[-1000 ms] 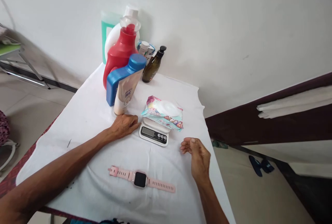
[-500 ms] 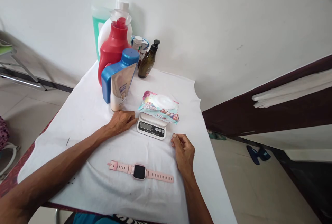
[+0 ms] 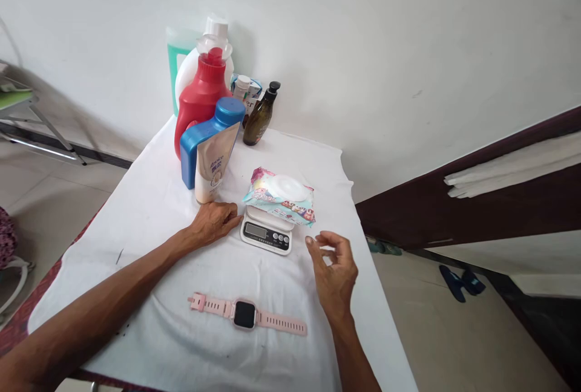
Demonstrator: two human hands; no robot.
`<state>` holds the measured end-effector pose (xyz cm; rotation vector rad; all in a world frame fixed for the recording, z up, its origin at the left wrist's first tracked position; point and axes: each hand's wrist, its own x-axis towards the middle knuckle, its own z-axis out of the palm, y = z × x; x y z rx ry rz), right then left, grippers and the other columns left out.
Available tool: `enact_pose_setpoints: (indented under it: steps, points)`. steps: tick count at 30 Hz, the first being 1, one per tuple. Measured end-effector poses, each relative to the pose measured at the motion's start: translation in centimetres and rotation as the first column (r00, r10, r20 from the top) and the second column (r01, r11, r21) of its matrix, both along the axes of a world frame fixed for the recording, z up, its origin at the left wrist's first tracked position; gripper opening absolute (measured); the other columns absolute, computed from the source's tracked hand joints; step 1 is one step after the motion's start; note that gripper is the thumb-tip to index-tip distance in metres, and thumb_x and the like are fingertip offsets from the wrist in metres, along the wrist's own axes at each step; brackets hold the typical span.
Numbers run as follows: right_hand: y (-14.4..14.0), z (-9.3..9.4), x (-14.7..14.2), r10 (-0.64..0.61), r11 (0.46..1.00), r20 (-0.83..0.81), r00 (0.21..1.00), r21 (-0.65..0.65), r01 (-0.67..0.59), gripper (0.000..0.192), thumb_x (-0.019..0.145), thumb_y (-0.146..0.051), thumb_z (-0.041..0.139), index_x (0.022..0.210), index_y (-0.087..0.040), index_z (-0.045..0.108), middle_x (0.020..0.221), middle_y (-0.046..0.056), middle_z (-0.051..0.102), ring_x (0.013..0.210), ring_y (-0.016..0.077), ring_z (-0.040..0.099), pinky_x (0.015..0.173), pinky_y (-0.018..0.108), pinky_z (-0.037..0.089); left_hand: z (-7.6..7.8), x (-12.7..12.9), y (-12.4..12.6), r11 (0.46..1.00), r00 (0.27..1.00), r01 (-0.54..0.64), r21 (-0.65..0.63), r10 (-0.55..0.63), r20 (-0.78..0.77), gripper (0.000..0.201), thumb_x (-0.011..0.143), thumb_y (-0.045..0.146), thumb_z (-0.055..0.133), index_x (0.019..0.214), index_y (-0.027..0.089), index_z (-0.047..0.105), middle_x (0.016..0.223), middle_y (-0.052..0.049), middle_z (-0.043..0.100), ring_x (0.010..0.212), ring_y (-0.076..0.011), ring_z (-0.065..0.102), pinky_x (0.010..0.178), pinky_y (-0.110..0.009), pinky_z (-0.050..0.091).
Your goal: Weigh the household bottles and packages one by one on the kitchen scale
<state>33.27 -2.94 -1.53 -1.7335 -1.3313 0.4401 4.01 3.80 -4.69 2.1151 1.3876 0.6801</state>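
Observation:
A pack of wet wipes (image 3: 279, 205) with a white lid lies on a small white kitchen scale (image 3: 266, 239), whose display and buttons face me. My left hand (image 3: 215, 222) rests on the cloth with its fingers curled in, holding nothing. Its thumb tip reaches the left side of the scale. To the right of the scale, my right hand (image 3: 334, 265) is raised over the cloth, thumb and fingers apart with nothing between them. A pink smartwatch (image 3: 245, 314) with its strap laid out flat is nearer to me.
Behind my left hand stand a beige squeeze tube (image 3: 214, 168), a blue bottle (image 3: 190, 156), a red jug (image 3: 202, 92) and a green-liquid container (image 3: 175, 62). A dark pump bottle (image 3: 261, 117) is by the wall. White cloth (image 3: 154, 198) covers the table.
My right hand has moved slightly right, away from the scale, and its thumb and fingers have spread apart. My left hand stays beside the scale. The view has tilted up slightly.

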Motion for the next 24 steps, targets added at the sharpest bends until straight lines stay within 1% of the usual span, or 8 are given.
enact_pose_setpoints:
  steps: [2, 4, 8, 11, 13, 17, 21, 24]
  points:
    - [2.0, 2.4, -0.5, 0.049, 0.989, 0.151, 0.987, 0.134, -0.069, 0.058, 0.085, -0.064, 0.077, 0.124, -0.025, 0.057, 0.129, 0.014, 0.065, 0.116, 0.0323, 0.065, 0.095, 0.048, 0.056, -0.1, 0.0, 0.0, 1.0, 1.0, -0.006, 0.002, 0.006, 0.009, 0.035, 0.099, 0.038, 0.057, 0.069, 0.021, 0.05, 0.061, 0.002, 0.057, 0.055, -0.0131, 0.047, 0.059, -0.028, 0.027]
    - [4.7, 4.6, -1.0, 0.184, 0.96, 0.318, 0.93, 0.145, -0.24, 0.084, 0.08, -0.064, 0.083, 0.145, -0.026, 0.046, 0.149, 0.018, 0.054, 0.138, 0.0374, 0.053, 0.109, 0.055, 0.049, -0.2, 0.0, 0.0, 1.0, 1.0, -0.01, 0.004, 0.01, 0.019, 0.036, 0.099, 0.037, 0.057, 0.068, 0.021, 0.048, 0.061, 0.002, 0.057, 0.055, -0.0128, 0.046, 0.058, -0.028, 0.027]
    - [10.3, 6.9, -2.2, 0.466, 0.871, 0.533, 0.706, -0.135, -0.473, 0.117, 0.069, -0.06, 0.092, 0.162, -0.026, 0.029, 0.163, 0.022, 0.04, 0.156, 0.0451, 0.031, 0.121, 0.065, 0.033, -0.2, 0.1, 0.1, 1.0, 0.999, -0.011, 0.005, 0.011, 0.039, 0.035, 0.099, 0.037, 0.056, 0.069, 0.021, 0.049, 0.061, 0.002, 0.058, 0.055, -0.0127, 0.048, 0.058, -0.028, 0.027]
    - [12.7, 7.1, -2.9, 0.626, 0.78, 0.487, 0.61, -0.373, -0.503, 0.115, 0.068, -0.054, 0.093, 0.161, -0.026, 0.032, 0.16, 0.02, 0.047, 0.152, 0.0437, 0.04, 0.119, 0.063, 0.035, -0.1, 0.2, 0.0, 1.0, 0.999, -0.016, -0.014, 0.016, 0.044, 0.035, 0.099, 0.038, 0.054, 0.069, 0.021, 0.049, 0.059, 0.003, 0.056, 0.054, -0.0126, 0.047, 0.057, -0.028, 0.027]
    - [13.1, 7.1, -3.2, 0.659, 0.751, 0.449, 0.603, -0.447, -0.487, 0.097, 0.071, -0.046, 0.091, 0.153, -0.025, 0.043, 0.151, 0.018, 0.057, 0.14, 0.0395, 0.054, 0.113, 0.057, 0.041, 0.0, 0.3, 0.0, 0.999, 0.999, -0.019, -0.029, 0.02, 0.039, 0.035, 0.1, 0.039, 0.053, 0.069, 0.021, 0.049, 0.059, 0.003, 0.056, 0.053, -0.0127, 0.046, 0.056, -0.028, 0.027]
    - [12.3, 7.1, -2.8, 0.622, 0.781, 0.43, 0.655, -0.403, -0.477, 0.059, 0.073, -0.038, 0.088, 0.124, -0.025, 0.06, 0.117, 0.008, 0.072, 0.109, 0.031, 0.068, 0.096, 0.046, 0.049, -0.2, 0.3, 0.1, 0.999, 0.999, -0.031, -0.034, 0.032, 0.021, 0.036, 0.099, 0.039, 0.051, 0.069, 0.021, 0.046, 0.059, 0.002, 0.055, 0.053, -0.013, 0.044, 0.056, -0.028, 0.027]
    - [12.9, 7.4, -0.8, 0.553, 0.833, 0.384, 0.74, -0.29, -0.472, 0.056, 0.072, -0.045, 0.089, 0.116, -0.026, 0.059, 0.104, 0.003, 0.073, 0.094, 0.0277, 0.069, 0.082, 0.038, 0.05, -0.2, 0.4, 0.1, 0.999, 0.999, -0.036, -0.029, 0.037, 0.022, 0.037, 0.099, 0.039, 0.051, 0.068, 0.022, 0.044, 0.059, 0.001, 0.056, 0.053, -0.0134, 0.045, 0.056, -0.028, 0.028]
    - [16.1, 8.1, 1.2, 0.427, 0.904, 0.439, 0.79, -0.211, -0.372, 0.059, 0.073, -0.054, 0.086, 0.117, -0.025, 0.058, 0.104, 0.005, 0.074, 0.093, 0.0296, 0.069, 0.076, 0.037, 0.048, -0.1, 0.5, 0.1, 0.999, 0.999, -0.039, -0.023, 0.039, 0.032, 0.038, 0.1, 0.041, 0.05, 0.068, 0.022, 0.044, 0.058, 0.002, 0.055, 0.051, -0.013, 0.044, 0.054, -0.028, 0.028]
